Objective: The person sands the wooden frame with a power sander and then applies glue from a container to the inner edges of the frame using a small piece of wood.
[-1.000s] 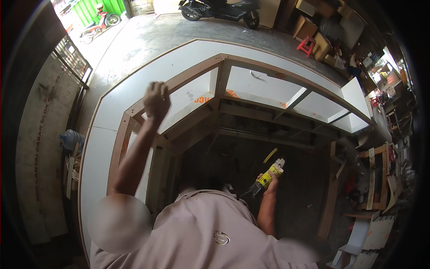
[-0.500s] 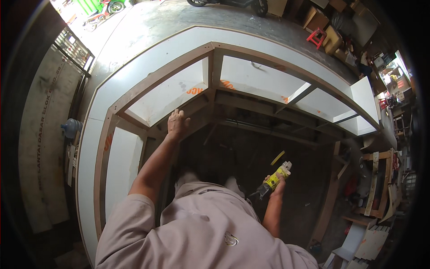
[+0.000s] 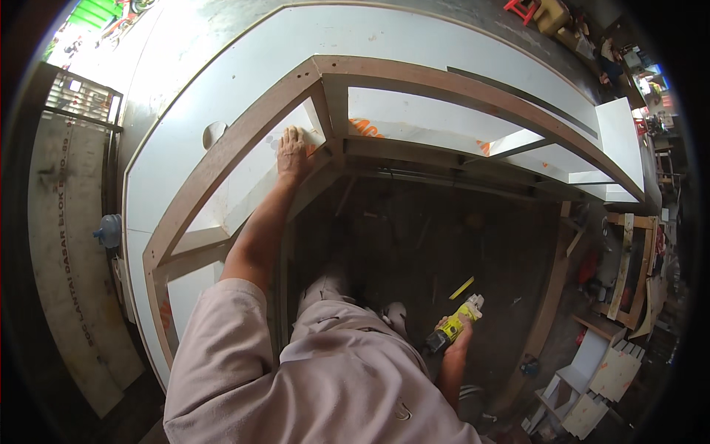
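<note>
My left hand (image 3: pixel 293 154) rests with extended fingers on a white panel (image 3: pixel 260 177) inside an angled wooden frame (image 3: pixel 383 72), near an upright post (image 3: pixel 321 109). Orange print marks parts of the panels. The frame sits along a wide white board (image 3: pixel 449 41) that wraps round the left and far sides. My right hand (image 3: pixel 460 339) grips a yellow and black power tool (image 3: pixel 452 323), held low over the dark floor at my right. A thin yellow strip (image 3: pixel 461 287) lies near the tool's head.
A blue water bottle (image 3: pixel 109 229) and tall sheet boards (image 3: pixel 70 259) stand at left. Wooden frames (image 3: pixel 632 266) and pale panel pieces (image 3: pixel 611 372) crowd the right. A red stool (image 3: pixel 522 9) and a person (image 3: pixel 611 59) are at the back right; two-wheelers show far back left.
My left hand has come down from its raised position onto the panel and shifted right. My right hand, still holding the tool, sits lower in view. The head view has shifted, bringing the frame higher.
</note>
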{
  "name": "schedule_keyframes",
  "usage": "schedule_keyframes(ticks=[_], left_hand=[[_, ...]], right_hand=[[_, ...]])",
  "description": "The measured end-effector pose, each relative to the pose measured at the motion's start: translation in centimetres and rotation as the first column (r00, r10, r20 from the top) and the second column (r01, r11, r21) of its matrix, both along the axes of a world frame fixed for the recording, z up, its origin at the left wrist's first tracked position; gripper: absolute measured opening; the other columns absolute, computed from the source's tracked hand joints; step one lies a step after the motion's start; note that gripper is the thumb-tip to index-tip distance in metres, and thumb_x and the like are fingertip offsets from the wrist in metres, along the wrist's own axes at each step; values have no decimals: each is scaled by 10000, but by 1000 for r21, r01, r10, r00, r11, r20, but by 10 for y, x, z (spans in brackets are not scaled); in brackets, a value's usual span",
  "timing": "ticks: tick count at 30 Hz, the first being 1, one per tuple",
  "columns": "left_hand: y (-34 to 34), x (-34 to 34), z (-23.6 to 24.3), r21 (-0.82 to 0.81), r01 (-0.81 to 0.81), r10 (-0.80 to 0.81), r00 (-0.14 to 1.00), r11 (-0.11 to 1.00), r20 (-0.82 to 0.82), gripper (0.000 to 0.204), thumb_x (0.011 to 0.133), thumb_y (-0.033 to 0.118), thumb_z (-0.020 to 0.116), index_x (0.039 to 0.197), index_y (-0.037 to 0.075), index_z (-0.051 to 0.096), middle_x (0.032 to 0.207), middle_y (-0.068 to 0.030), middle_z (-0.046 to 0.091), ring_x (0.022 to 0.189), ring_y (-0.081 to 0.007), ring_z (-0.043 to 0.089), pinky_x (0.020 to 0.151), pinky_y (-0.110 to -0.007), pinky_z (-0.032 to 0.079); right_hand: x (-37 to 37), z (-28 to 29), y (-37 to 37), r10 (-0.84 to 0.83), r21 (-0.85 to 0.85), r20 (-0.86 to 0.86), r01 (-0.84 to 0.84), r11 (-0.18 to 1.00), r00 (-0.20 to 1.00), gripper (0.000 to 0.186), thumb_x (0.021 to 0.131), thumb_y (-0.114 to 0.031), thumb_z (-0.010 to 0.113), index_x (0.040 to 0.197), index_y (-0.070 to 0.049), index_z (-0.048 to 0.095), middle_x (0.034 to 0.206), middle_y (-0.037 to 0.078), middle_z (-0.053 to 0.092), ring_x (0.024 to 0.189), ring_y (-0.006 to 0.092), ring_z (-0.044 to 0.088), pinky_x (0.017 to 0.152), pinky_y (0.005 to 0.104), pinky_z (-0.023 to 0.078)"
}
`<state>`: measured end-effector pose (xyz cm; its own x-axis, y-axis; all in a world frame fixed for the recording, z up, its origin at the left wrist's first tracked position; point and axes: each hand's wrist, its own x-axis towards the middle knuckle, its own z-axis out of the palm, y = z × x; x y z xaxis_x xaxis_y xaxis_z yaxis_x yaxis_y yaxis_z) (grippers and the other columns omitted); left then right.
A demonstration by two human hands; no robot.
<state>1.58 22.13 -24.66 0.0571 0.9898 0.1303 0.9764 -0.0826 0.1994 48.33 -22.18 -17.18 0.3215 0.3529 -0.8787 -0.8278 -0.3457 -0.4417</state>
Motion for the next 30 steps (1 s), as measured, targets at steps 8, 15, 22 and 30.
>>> schedule_keyframes(ticks=[8, 15, 22, 30], left_hand=[[28, 38, 29, -12, -49, 50, 991, 999, 127, 1044, 736, 584, 779, 1484, -41, 404, 1540, -276, 383, 1490, -410, 296, 1203, -548, 256], [24, 41, 14, 70, -56, 47, 992, 996, 114, 1007, 766, 571, 757, 1492, -27, 398, 1554, -264, 367, 1490, -410, 294, 1200, -557, 257], [-16, -10, -1, 63, -8, 12, 998, 998, -67, 827, 833, 488, 734, 1445, -3, 473, 1513, -231, 459, 1441, -379, 398, 1198, -532, 277], [-133, -84, 35, -26, -112, 91, 905, 993, -416, 672, 790, 184, 749, 1392, 0, 514, 1486, -217, 464, 1471, -382, 345, 1241, -582, 155]], right_hand=[[-29, 27, 60, -53, 6, 41, 53, 999, 998, 350, 867, -337, 690, 1007, -34, 583, 857, 143, 664, 717, 296, 673, 684, 440, 574], [-64, 27, 105, 14, 112, 3, -14, 994, 1000, 327, 870, -309, 685, 1014, -32, 586, 858, 148, 668, 718, 292, 680, 683, 440, 588], [-66, 11, 82, 111, 162, -12, -108, 981, 994, 324, 868, -298, 679, 1024, -29, 588, 856, 139, 672, 710, 277, 683, 666, 430, 592], [-12, -7, 1, 126, 176, -55, -114, 978, 991, 321, 863, -310, 675, 996, -37, 573, 850, 143, 661, 712, 282, 675, 654, 430, 588]])
